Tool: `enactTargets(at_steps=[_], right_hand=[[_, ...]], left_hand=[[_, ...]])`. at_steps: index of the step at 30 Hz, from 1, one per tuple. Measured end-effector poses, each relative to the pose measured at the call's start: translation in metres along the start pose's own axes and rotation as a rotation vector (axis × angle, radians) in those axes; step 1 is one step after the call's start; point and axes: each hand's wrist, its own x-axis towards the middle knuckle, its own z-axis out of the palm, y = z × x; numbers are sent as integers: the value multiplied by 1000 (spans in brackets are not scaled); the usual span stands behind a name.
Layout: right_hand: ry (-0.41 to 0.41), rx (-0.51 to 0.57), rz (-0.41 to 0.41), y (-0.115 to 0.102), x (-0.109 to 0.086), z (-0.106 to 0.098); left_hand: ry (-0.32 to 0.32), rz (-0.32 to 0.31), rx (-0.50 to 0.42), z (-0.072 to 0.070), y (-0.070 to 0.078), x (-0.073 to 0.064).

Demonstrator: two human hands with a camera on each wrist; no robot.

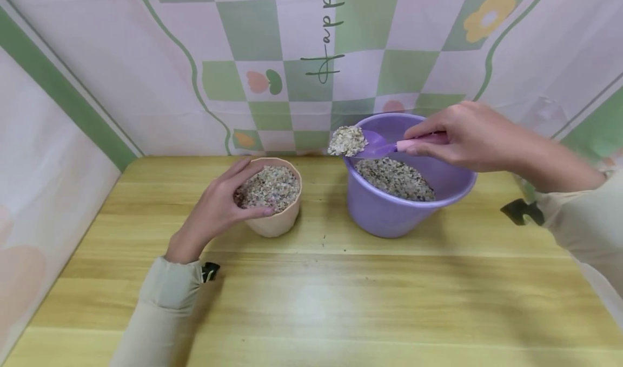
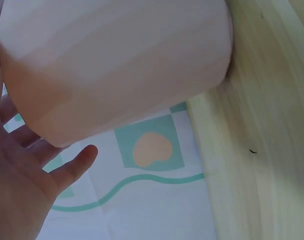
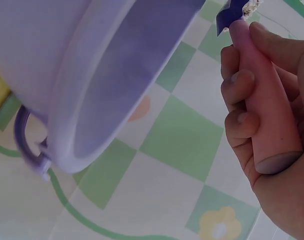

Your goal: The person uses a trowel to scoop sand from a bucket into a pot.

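My right hand (image 1: 479,137) grips the pink handle of a small purple shovel (image 1: 377,145), heaped with pale gravel at its tip. The shovel is above the left rim of a purple bucket (image 1: 389,218), which holds more gravel (image 1: 394,180). In the right wrist view, the fingers (image 3: 242,80) wrap round the pink handle (image 3: 269,105). On the table stands a peach-coloured pot (image 1: 274,227), filled near its rim with mixed gravel (image 1: 270,188). My left hand (image 1: 214,205) holds this pot from the left, thumb and fingers about its rim; its little finger sticks out in the left wrist view.
Both containers stand on a wooden table (image 1: 311,302), the pot left of the bucket with a gap between. A few dark crumbs lie on the wood before them. A checked cloth (image 1: 306,42) hangs behind. The bucket has a purple side handle (image 3: 24,140).
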Motion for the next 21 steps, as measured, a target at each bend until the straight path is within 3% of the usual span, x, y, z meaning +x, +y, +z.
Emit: enactTargets(at_steps=[7,21], right_hand=[[6,0,-76,-9,11,4],[-98,5,-57,-30,31,8]], left_hand=[[24,13,-4,-1,-5,-5],[46,-19,-24,-2,-11,-11]])
